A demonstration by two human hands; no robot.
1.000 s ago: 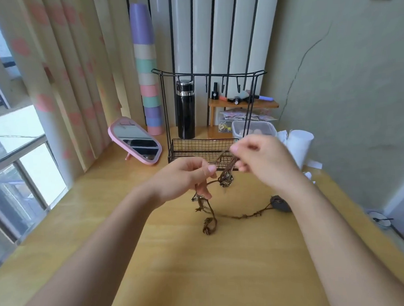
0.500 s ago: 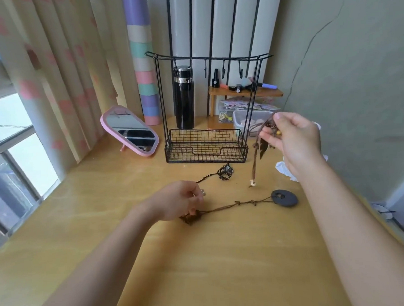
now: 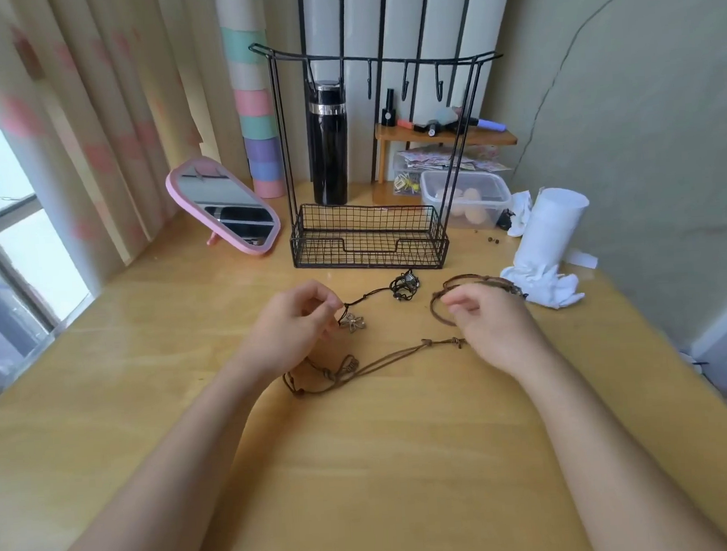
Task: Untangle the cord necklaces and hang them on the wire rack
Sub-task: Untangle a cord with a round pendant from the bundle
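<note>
My left grip (image 3: 288,327) pinches the black cord (image 3: 367,295) by its pendant (image 3: 353,322), to draw it free; my right grip (image 3: 493,325) lies slack over the brown loop (image 3: 465,277), holding nothing.

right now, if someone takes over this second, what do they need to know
Left hand pinches the black cord necklace beside its flower pendant; the cord's far end lies bunched in front of the wire rack.
Right hand sits over the brown loop necklace, fingers relaxed, no grip that shows.
The long brown necklace lies on the table, tangled at its left end.
Done: the three necklaces look separated.
Left: loosen the bunches, then hang each on the rack's hooks, all bare.
</note>
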